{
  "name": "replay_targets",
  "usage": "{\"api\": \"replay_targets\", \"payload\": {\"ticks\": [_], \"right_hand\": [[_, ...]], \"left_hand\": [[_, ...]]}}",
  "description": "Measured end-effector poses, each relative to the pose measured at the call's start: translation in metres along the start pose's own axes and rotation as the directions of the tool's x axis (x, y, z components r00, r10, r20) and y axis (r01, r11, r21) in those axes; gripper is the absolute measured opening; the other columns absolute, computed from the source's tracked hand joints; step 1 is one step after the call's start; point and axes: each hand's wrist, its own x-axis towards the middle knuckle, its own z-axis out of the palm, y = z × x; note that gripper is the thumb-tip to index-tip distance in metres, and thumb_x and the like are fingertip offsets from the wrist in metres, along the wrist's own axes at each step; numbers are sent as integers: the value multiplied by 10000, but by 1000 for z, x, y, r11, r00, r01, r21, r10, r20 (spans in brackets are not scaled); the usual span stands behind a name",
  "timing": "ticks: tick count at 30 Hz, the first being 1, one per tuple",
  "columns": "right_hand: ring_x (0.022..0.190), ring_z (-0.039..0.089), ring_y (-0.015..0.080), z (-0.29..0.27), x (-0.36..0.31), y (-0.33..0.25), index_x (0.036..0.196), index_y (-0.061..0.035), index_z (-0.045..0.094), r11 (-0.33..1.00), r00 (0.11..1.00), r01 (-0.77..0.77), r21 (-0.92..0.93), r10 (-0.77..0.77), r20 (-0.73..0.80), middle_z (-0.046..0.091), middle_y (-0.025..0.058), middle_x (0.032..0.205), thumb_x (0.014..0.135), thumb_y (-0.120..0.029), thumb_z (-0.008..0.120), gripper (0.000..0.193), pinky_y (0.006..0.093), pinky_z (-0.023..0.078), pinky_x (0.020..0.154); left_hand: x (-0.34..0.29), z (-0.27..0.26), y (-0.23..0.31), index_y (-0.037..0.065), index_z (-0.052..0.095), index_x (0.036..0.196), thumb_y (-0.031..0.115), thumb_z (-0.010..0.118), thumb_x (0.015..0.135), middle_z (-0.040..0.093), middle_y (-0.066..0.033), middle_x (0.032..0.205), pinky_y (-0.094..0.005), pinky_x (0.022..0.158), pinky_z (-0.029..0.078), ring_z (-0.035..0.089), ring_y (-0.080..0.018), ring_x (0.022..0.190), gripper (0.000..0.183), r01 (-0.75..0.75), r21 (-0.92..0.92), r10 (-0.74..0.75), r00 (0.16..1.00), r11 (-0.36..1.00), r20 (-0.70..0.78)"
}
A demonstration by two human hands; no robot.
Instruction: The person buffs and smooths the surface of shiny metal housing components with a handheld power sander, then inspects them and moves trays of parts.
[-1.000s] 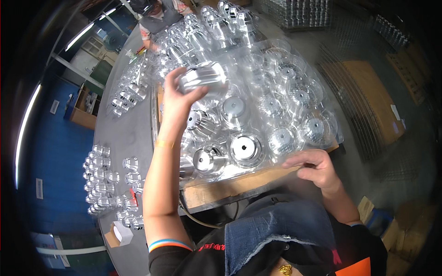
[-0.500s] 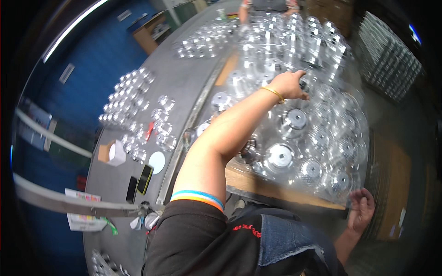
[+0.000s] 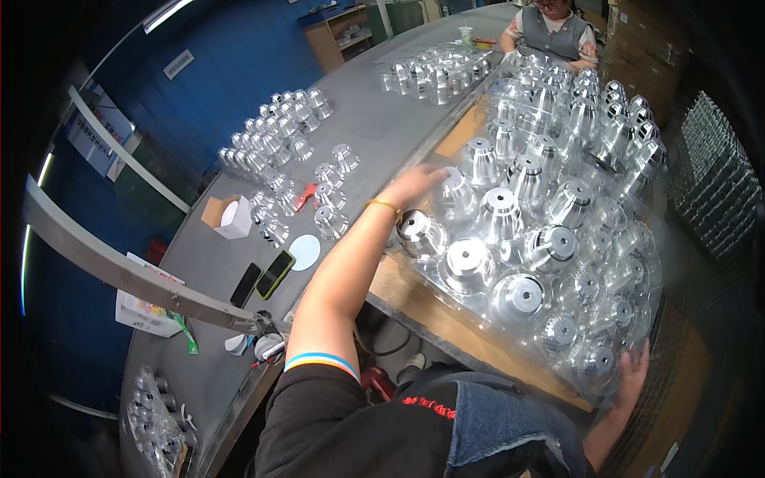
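Note:
Shiny silver cup-shaped parts (image 3: pixel 502 213), each with a small hole in its flat top, stand upside down in a clear plastic tray (image 3: pixel 486 315) before me. My left hand (image 3: pixel 414 185) is at the tray's left side, its fingers stretched out against or just beside a silver part (image 3: pixel 457 195). Its thumb side is partly hidden, and I see nothing held. At the near right corner, my right hand (image 3: pixel 629 378) lies along the tray's edge with its fingers apart. A tilted silver part (image 3: pixel 421 233) sits just below my left wrist.
The grey table (image 3: pixel 362 127) on the left carries more silver parts (image 3: pixel 275 127), a small open carton (image 3: pixel 227 217), a phone (image 3: pixel 276 275) and a pale disc (image 3: pixel 304 252). Across from me a person (image 3: pixel 554 36) sits. Stacked trays (image 3: pixel 713 179) stand at right.
My left hand has drawn back from the middle of the tray to its left side. My right hand has come up against the near right corner. The whole view has shifted.

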Motion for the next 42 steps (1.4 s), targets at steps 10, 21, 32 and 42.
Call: {"api": "replay_targets", "payload": {"ticks": [10,21,32,42], "right_hand": [[1108,525,290,15,-1,4,1414,-37,215,992,994,-65,113,55,91,457,222,1280,790,-51,597,731,370,404,956],[1170,460,286,21,-3,-9,1405,-10,219,987,995,-73,145,63,72,434,250,1274,770,-6,570,725,391,405,978],[1125,512,300,24,-5,-10,1405,-25,238,990,994,-99,97,93,64,481,216,1247,758,-49,582,734,378,382,983],[1097,533,280,16,-1,-2,1406,-31,244,989,992,-114,93,108,65,467,219,1262,761,49,512,703,364,410,948]], "left_hand": [[-35,10,23,35,512,1243,363,489,918,540,-83,1219,-325,978,342,457,-205,1150,461,201,-335,-205,978,921,24],[-5,10,-8,-14,435,1297,382,454,934,495,-111,1274,-325,1011,304,431,-212,1184,538,201,-385,-170,979,901,114],[-1,6,-27,-14,466,1274,388,456,932,503,-97,1261,-315,1008,304,433,-204,1176,528,176,-451,-116,981,875,157],[-23,8,11,27,350,1356,418,455,922,388,-140,1365,-360,1068,221,299,-253,1301,594,188,-383,-149,980,904,130]]}}
